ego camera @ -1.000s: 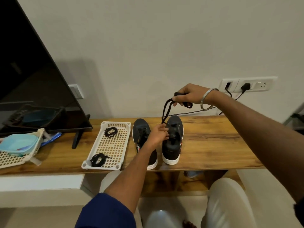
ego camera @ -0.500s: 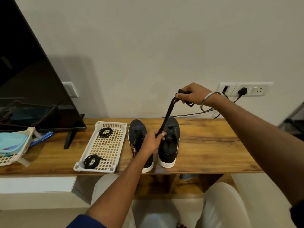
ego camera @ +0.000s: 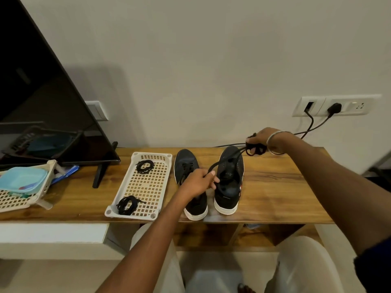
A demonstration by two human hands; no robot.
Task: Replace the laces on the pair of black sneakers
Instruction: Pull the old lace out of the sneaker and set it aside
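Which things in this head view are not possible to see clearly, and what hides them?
- Left sneaker: the left hand covers its middle, so its lacing is unclear.
- Old lace: its bunched end is buried in the right hand grip; whether it has left the right sneaker entirely is unclear.
- Blue lidded box: cut off by the left edge.
- Floor under the table: hidden by the tabletop and knees.

We see black sneakers (ego camera: 229,178) with white soles, black laces (ego camera: 145,166) on a cream lattice tray (ego camera: 146,185), brown woodgrain table (ego camera: 275,187).
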